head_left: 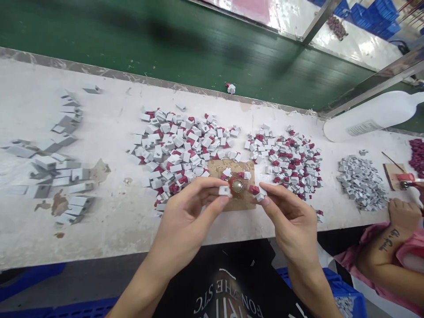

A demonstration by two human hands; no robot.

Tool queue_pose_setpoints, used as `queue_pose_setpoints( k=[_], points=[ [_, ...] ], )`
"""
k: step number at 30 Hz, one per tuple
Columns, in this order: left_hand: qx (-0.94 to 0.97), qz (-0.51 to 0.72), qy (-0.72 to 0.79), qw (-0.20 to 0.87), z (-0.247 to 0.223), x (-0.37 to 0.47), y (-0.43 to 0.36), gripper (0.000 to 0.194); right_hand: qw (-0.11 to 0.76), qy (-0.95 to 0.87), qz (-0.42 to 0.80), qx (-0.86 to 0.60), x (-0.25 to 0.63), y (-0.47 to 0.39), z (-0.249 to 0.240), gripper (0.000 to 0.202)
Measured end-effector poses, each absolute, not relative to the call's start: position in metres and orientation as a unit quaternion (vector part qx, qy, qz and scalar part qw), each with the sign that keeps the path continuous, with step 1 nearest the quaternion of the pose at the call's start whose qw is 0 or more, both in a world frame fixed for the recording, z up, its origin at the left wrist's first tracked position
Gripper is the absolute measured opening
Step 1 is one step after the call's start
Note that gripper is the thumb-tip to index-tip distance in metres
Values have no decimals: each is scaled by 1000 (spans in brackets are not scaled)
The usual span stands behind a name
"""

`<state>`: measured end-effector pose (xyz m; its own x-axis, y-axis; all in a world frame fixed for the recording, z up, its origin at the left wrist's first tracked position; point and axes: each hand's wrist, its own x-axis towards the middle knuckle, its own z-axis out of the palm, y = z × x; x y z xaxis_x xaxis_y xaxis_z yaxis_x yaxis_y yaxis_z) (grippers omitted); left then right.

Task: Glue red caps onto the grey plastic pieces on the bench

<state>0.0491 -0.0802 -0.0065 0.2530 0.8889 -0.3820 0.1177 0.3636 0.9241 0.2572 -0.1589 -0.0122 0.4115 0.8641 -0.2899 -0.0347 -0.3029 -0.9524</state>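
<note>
Between thumb and forefinger, my left hand (190, 216) pinches a small grey block (224, 190). My right hand (291, 218) grips a grey and maroon piece (258, 192) with its thumb and fingertips. The two held pieces are apart, on either side of a round metal dome (237, 186) with a red rim. Under the dome lies a brown cardboard sheet (238, 204), with a few small grey and maroon pieces near its middle. A large pile of grey and maroon pieces (179, 141) lies behind my left hand; another pile (291, 161) lies behind my right.
Loose grey blocks (62, 172) lie at the far left of the white table (126, 234). At the right are a grey pile (362, 183), a white bottle (371, 117) on its side and another person's arm (380, 251). A blue crate (347, 291) stands below the table edge.
</note>
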Motion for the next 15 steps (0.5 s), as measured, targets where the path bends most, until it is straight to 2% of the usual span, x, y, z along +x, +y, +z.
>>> queue_pose_setpoints(
  k=[7,11,15],
  points=[
    [410,283,448,742,-5,72,-79,10,525,-273,506,-628,258,-158,-14,21],
    [400,287,444,749,-6,70,-79,8,533,-279,516,-610,255,-153,-9,18],
    [447,269,441,730,-10,66,-78,8,492,-325,519,-619,256,-146,-3,20]
  ],
)
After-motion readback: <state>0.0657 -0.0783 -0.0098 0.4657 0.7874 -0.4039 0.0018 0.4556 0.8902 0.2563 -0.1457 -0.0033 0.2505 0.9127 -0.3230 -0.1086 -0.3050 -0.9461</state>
